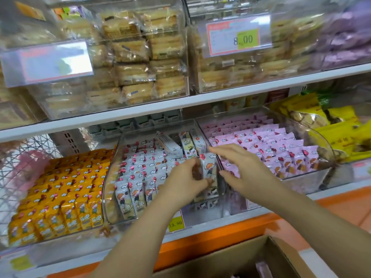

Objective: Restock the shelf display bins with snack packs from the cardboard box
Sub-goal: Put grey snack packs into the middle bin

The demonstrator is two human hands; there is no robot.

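A clear middle bin [112,177] on the lower shelf holds rows of white snack packs [138,171]. My left hand [184,177] reaches into its right side and pinches an upright white pack [209,167] between thumb and fingers. My right hand [236,167] hovers just right of that pack, fingers straight and spread, over the wall between the white bin and the pink bin. Loose white packs [186,143] lie tilted at the back of the middle bin. The cardboard box [230,257] stands open at the bottom, below my forearms.
A bin of yellow packs [60,197] sits at left and a bin of pink packs [271,149] at right. Yellow bags [331,125] lie far right. Clear bins of biscuits [130,57] fill the upper shelf, with a price tag [239,39]. An orange shelf edge [200,243] runs below.
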